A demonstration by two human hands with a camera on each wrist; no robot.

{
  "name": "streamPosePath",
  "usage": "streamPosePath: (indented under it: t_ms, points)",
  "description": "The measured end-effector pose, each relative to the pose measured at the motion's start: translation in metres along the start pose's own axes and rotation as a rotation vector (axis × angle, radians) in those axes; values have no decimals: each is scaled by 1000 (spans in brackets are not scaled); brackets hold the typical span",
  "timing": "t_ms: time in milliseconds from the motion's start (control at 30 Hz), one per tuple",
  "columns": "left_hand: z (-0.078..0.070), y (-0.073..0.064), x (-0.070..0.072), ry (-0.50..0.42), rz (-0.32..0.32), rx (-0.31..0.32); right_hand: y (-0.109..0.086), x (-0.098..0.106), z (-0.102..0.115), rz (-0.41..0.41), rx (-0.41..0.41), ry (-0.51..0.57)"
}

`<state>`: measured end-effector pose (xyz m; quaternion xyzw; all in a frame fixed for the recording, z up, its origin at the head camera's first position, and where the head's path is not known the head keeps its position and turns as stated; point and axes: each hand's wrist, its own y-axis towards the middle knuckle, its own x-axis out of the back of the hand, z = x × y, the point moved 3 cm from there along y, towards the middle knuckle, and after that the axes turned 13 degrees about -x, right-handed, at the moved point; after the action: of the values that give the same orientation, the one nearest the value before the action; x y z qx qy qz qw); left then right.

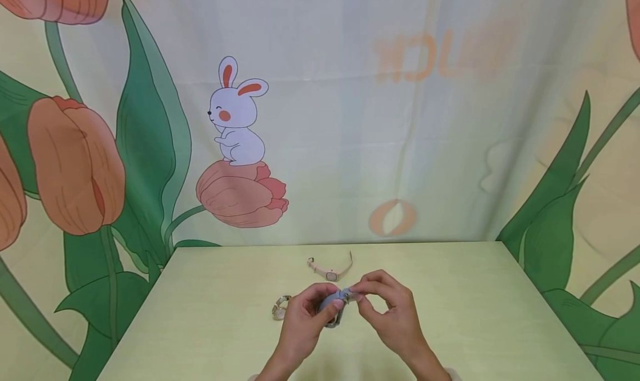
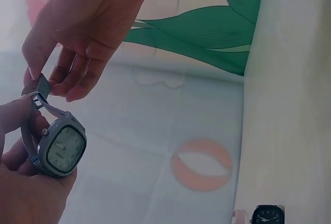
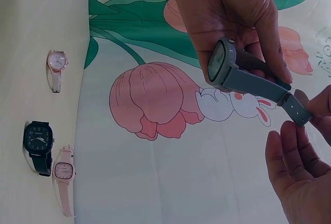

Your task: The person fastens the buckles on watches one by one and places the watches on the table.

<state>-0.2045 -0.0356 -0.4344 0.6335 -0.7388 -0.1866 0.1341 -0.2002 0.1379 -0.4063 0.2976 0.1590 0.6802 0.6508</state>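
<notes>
A grey-blue wristwatch (image 2: 66,149) with a squarish case is held up between both hands, its strap ends joined at the buckle (image 2: 37,99). My left hand (image 1: 303,316) grips it by the case and strap, with the thumb near the buckle. The strap's free end (image 3: 297,111) is pinched between the thumb and fingers of my right hand (image 1: 394,309). The strap passes through the buckle; whether the pin sits in a hole cannot be told. In the left wrist view the dial shows clearly.
On the light table (image 1: 200,320) lie a pink watch (image 1: 331,275), a round-dial watch with a pale strap (image 3: 57,61) and a black square watch (image 3: 39,139). The hands hide the black one in the head view. Behind stands a printed tulip-and-rabbit curtain (image 1: 325,120).
</notes>
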Motion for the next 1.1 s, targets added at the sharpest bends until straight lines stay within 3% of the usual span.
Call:
streamPosePath:
  t_ms: [467,900,1100]
  points:
    - [1,0,-1,18,-14,11,-2,-4,-3,1,35,-129]
    - [1,-1,0,19,-9,14,-3,-7,-3,48,-38,-117]
    - [2,0,0,-9,-8,23,-3,-8,-1,28,-63,-90]
